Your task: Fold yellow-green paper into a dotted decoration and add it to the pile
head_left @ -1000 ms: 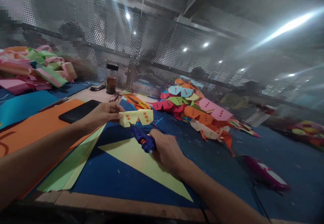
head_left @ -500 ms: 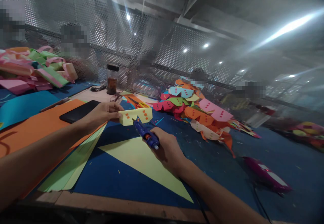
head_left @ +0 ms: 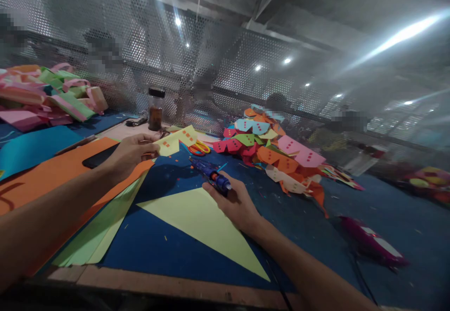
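Observation:
My left hand (head_left: 131, 154) pinches one end of a pale yellow cut paper piece (head_left: 169, 146) with small orange squares on it. The piece is raised and tilted, its free end pointing up and right. My right hand (head_left: 236, 203) is wrapped round a blue hot glue gun (head_left: 211, 174). Its nozzle points left and up, apart from the paper. Below lies a large pale yellow paper triangle (head_left: 207, 226), partly under my right hand. Scissors with yellow and red handles (head_left: 197, 148) lie just behind the paper piece.
Stacked similar coloured paper pieces (head_left: 277, 156) stand right of centre. Orange sheets (head_left: 66, 175), a black phone (head_left: 100, 156) and green sheets (head_left: 101, 236) lie left. A dark-lidded jar (head_left: 156, 109) stands behind. A magenta device (head_left: 372, 243) with a cord sits right. Folded paper (head_left: 52, 95) is heaped far left.
My left hand has moved left and up, tilting the yellow paper piece away from the glue gun. My right hand has shifted slightly right with the glue gun. More of the scissors shows.

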Demonstrator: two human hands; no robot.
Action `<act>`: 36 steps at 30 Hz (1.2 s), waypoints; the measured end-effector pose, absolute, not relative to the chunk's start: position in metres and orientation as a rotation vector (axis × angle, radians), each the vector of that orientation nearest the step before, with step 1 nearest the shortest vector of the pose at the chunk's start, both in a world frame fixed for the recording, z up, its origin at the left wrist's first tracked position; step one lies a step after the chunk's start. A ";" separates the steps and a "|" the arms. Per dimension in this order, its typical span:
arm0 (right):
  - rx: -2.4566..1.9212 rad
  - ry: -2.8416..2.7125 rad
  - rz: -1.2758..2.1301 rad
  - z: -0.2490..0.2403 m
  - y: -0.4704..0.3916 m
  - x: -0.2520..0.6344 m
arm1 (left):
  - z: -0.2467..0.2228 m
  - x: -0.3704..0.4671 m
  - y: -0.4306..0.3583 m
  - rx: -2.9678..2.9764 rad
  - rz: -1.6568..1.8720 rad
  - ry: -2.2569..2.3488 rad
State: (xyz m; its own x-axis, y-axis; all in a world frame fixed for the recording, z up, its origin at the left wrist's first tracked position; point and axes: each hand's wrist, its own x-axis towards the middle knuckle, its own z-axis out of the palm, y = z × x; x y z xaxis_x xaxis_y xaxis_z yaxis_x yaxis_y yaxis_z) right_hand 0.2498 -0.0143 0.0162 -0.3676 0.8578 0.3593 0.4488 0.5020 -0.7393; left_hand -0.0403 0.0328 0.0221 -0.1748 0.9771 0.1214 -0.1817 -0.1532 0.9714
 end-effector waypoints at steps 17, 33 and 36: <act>-1.391 -2.038 0.889 0.030 0.032 0.233 | 0.034 -0.040 0.028 1.003 1.624 1.154; -1.547 -2.015 0.954 0.020 0.054 0.195 | 0.031 -0.044 0.034 1.022 1.643 1.105; -1.555 -2.024 0.950 0.021 0.054 0.195 | 0.032 -0.043 0.032 1.014 1.635 1.101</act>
State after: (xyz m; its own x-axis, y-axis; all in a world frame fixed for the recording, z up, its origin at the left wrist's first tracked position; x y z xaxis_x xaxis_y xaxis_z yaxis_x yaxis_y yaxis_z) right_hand 0.1949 0.0540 0.0209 -0.2897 0.9538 -0.0795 0.6706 0.1430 -0.7279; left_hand -0.0429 0.0323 0.0323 -0.2667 0.9529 0.1441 -0.2247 -0.2069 0.9522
